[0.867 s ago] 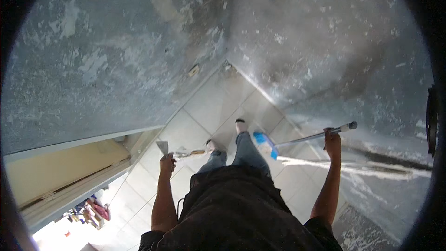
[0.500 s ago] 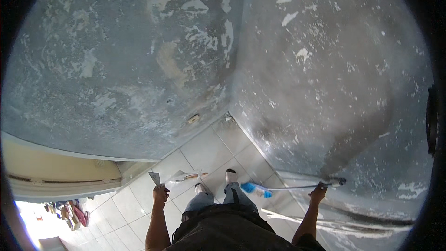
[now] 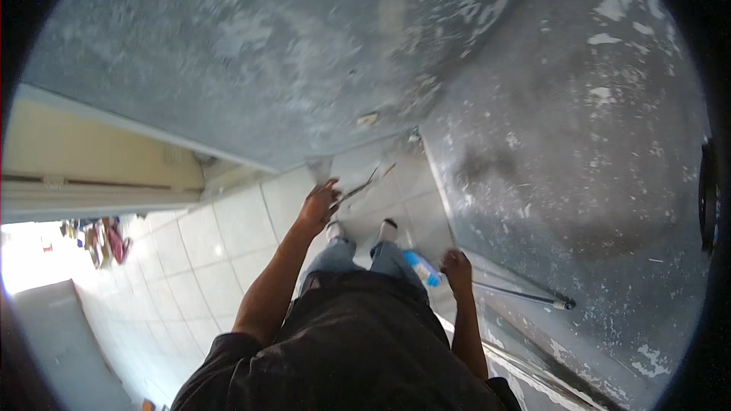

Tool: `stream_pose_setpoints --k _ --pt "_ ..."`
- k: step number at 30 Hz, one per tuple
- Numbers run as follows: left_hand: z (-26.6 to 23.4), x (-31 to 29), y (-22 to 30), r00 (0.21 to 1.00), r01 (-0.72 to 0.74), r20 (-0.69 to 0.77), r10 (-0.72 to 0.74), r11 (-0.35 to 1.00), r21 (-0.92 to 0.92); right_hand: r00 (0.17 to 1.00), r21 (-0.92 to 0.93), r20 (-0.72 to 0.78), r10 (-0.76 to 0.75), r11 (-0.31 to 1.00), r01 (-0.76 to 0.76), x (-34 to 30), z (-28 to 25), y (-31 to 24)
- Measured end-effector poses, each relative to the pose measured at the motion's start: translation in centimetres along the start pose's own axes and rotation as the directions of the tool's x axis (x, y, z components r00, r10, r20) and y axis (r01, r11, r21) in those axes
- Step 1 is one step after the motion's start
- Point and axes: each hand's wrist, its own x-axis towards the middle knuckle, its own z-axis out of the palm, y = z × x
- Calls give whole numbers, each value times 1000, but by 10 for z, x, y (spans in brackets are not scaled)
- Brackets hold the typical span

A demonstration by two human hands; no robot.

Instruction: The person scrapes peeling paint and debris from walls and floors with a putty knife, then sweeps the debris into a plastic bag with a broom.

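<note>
**Head cam, aimed down and a bit forward**

Everything's seen from the wearer's head through a wide fisheye, so edges get bent. The shirt (image 3: 343, 342) is caught closest, the left hand (image 3: 317, 206) and right hand (image 3: 457, 268) farther out, with floor (image 3: 228, 221) and walls (image 3: 563, 129) taken in beyond.

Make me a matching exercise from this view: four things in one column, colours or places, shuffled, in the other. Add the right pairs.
Things
1. Scraper
2. Broom head
3. Shirt
4. Walls

Colours and places
A. Black
B. Grey with pale patches
C. In the left hand
D. Bright blue, low down beside a foot

Right pairs
1-C
2-D
3-A
4-B
</note>
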Motion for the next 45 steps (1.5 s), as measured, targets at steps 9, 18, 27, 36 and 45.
stream_pose_setpoints --k 9,18,27,36,45 --pt "9 19 8 987 121 136 -82 945 -304 855 196 486 -179 976 93 39 203 -151" --pt "-5 103 -63 963 258 125 -239 951 -170 674 400 738 -39 830 -390 124 253 -94" --pt "-44 268 -183 966 -255 71 249 875 412 943 194 289 164 955 -226 303 217 124" --pt "-76 398 -277 929 -369 206 307 800 474 976 -525 -28 -217 834 170 461 285 419" --pt "-105 408 -333 900 -391 41 433 764 513 926 -727 -84 -368 659 196 570 316 456"
